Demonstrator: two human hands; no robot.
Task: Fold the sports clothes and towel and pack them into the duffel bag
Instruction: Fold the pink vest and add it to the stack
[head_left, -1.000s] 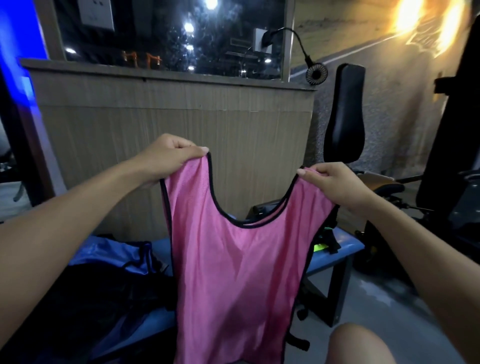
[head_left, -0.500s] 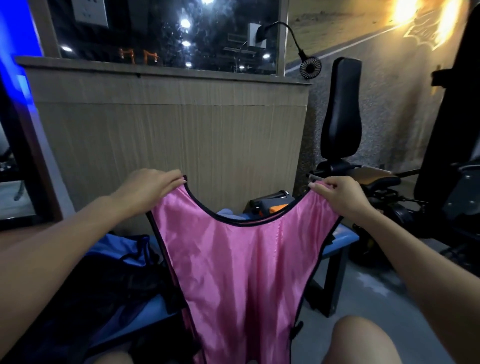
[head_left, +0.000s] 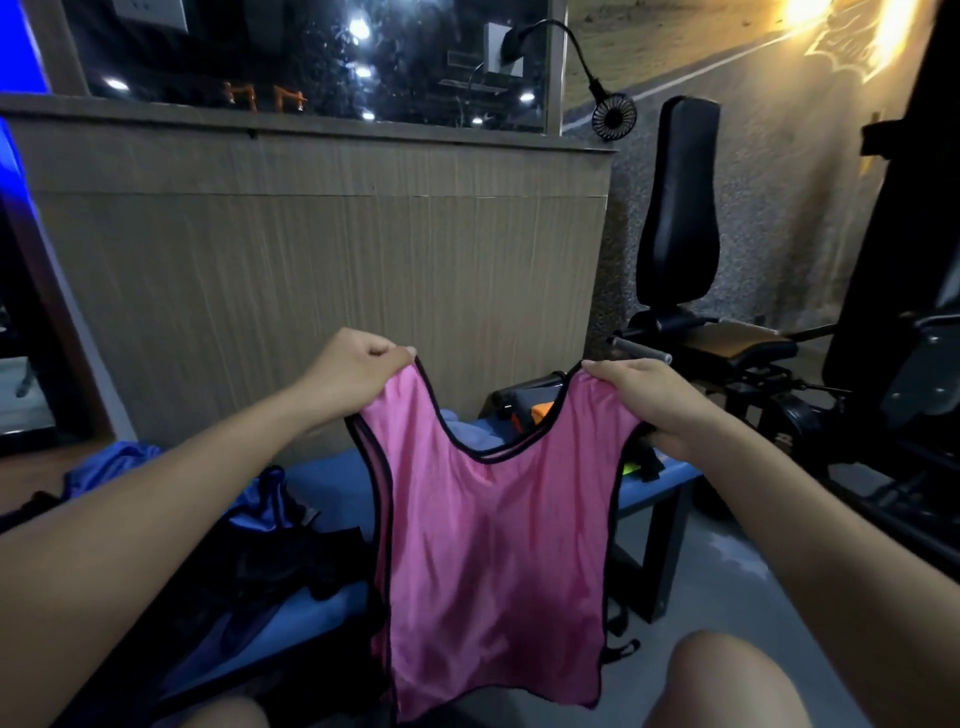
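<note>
A pink mesh vest (head_left: 488, 551) with black trim hangs spread out in front of the person, held up by its 2 shoulder straps. The left hand (head_left: 358, 371) has its grip closed tight on the strap at about 10 o'clock from the vest's middle, fingers curled over the fabric's top edge. The right hand (head_left: 654, 400) closes its grip on the other strap at about 2 o'clock, thumb on top and fingers wrapped behind the cloth. The vest's scooped neckline dips between the 2 hands, and its lower hem hangs free near the bottom of the view, between the person's 2 bare knees.

Behind the vest runs a blue desk (head_left: 332, 488), reaching from 9 o'clock to 3 o'clock of the garment. On its left part, at about 8 o'clock from the vest, lies a heap of dark clothes (head_left: 291, 566) with a blue garment (head_left: 111, 465) beside it; whether any of this is the duffel bag I cannot tell. Through the neckline, at 12 o'clock, a black and orange object (head_left: 530, 410) sits on the desk, too hidden to name.

A wood-grain partition (head_left: 322, 249) stands behind the desk, with dark glass above it. A small clip fan (head_left: 614, 115) on a bent neck hangs at its upper right corner. At 2 o'clock stands a black padded gym seat (head_left: 680, 208).
</note>
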